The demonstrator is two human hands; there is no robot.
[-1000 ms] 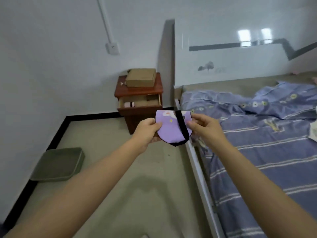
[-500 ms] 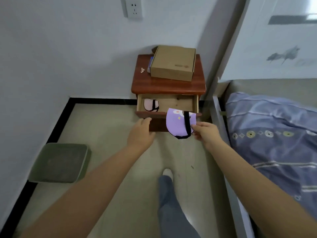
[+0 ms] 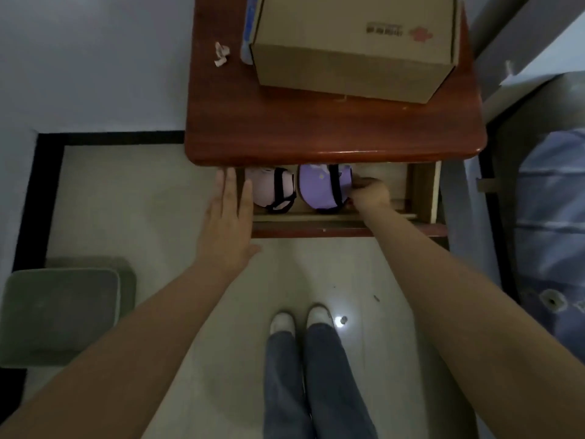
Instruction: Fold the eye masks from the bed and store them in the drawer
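Nearest of all, two legs in blue jeans (image 3: pixel 316 381) and a pair of white shoes (image 3: pixel 300 321) are seen on the pale floor (image 3: pixel 142 217), with a grey-green mat (image 3: pixel 60 315) lying off to the left against the wall. Beyond the shoes, the left hand (image 3: pixel 229 223) is held flat with the fingers spread, laid over the left end of the open drawer (image 3: pixel 424 198). The right hand (image 3: pixel 368 193) is reached into the drawer, its fingers closed in a pinch on the right edge of the purple eye mask (image 3: pixel 319 190), which is folded and crossed by its black strap. Just beside it, to the left, a folded pink eye mask (image 3: pixel 266 191) is lying in the same drawer, close to the purple one. Above the drawer the red-brown top of the nightstand (image 3: pixel 316 134) is seen, and on it a cardboard box (image 3: pixel 354 42) and a small scrap of crumpled paper (image 3: pixel 221 53). At the right edge, part of the blue bedding (image 3: pixel 554 217) is visible.
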